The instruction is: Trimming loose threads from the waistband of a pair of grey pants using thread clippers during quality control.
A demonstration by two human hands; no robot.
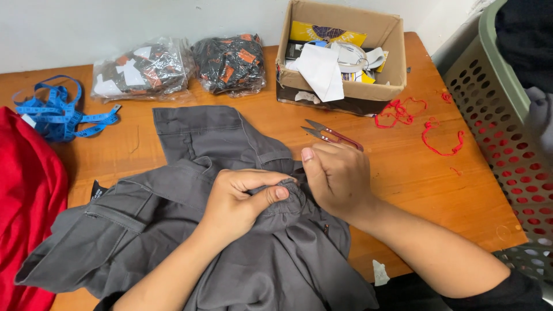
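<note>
Lying across the near part of the wooden table (403,173), a grey garment (190,230) is bunched at its middle, where a fold is pinched between thumb and fingers of the left hand (239,201). Just beside it, the right hand (337,178) is closed around red-handled snips (331,136), blades pointing away. Red cloth (26,201) is seen at the left edge. Farther off are a blue tape measure (57,115), two bagged bundles (184,66), a cardboard box (340,55), red threads (420,124) and a basket (495,92).

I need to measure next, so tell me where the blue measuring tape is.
In the head view, the blue measuring tape lies bunched at the table's far left, between the red cloth and the clear packets.
</note>
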